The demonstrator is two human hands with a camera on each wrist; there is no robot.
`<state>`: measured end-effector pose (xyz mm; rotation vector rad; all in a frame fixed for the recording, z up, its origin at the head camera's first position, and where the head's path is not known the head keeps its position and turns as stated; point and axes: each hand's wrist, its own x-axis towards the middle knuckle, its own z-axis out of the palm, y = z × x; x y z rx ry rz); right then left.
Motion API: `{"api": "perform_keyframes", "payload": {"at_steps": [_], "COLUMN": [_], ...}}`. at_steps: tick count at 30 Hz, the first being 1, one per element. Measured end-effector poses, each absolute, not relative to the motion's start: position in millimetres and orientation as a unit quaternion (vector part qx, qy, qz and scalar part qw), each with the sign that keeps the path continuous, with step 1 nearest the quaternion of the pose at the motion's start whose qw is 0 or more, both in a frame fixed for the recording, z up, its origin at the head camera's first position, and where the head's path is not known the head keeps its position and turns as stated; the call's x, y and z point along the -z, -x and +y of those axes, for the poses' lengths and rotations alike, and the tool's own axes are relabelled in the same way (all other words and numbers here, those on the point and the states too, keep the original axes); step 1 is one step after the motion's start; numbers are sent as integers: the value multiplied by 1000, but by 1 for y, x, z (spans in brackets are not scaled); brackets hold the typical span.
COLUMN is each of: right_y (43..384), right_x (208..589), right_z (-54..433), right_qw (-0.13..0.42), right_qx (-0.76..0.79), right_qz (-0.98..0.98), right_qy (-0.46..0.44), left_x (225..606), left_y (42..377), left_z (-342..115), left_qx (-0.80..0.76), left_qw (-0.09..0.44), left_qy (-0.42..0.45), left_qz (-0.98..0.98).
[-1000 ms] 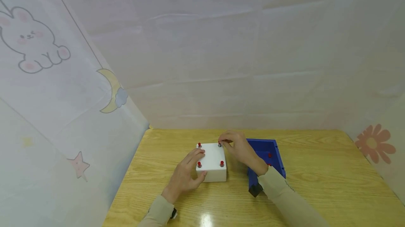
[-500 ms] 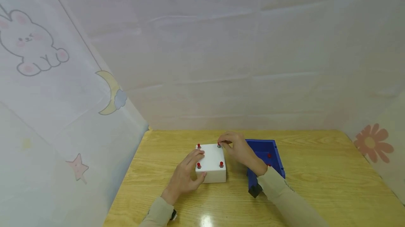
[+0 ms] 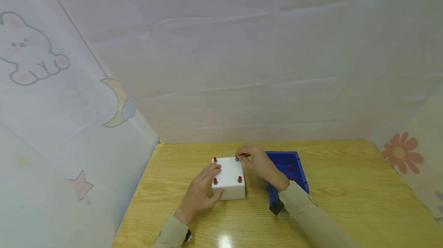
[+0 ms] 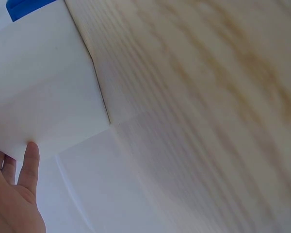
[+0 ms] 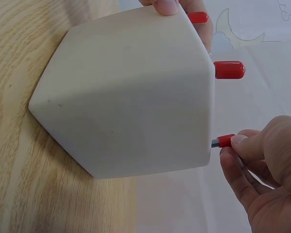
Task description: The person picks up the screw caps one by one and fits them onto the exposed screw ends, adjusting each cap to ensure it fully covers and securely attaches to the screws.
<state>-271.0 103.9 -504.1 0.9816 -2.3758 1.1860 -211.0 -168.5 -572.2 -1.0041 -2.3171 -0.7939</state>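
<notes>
A white box [image 3: 231,171] stands on the wooden table, with a red-capped threaded stud near each top corner. My left hand [image 3: 198,194] holds the box at its left side, thumb on the front face and fingers over the top. In the left wrist view one fingertip [image 4: 32,148] presses a white side wall. My right hand [image 3: 257,163] pinches the red cap [image 5: 226,141] at the far right corner between thumb and fingertips. Bare thread shows between that cap and the box. The near right red cap [image 5: 230,70] stands untouched.
A blue bin [image 3: 282,157] stands to the right of the box, partly under my right forearm. Inside it lie red caps [image 3: 291,168]. A black device [image 3: 276,207] shows by the bin's near end. Printed cloth walls [image 3: 221,86] rise behind the table [image 3: 339,178] and at both sides.
The scene has slid slightly left in the head view. Both hands keep their places on the box and on the far right cap.
</notes>
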Motion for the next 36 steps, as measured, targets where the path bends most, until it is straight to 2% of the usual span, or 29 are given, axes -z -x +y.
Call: {"api": "perform_keyframes", "payload": {"at_steps": [15, 27, 36], "right_y": [268, 266, 273], "right_x": [509, 512, 505], "right_z": [110, 113, 106], "right_qw": [129, 142, 136], "right_qx": [-417, -414, -410], "right_qz": [-837, -830, -833], "right_qy": [-331, -345, -346], "left_x": [574, 573, 570], "left_y": [211, 208, 217], "left_z": [-163, -160, -169], "left_qx": [295, 294, 283], "left_qw": [247, 244, 269], "left_qy": [374, 370, 385], "left_qz": [-844, -847, -836]}}
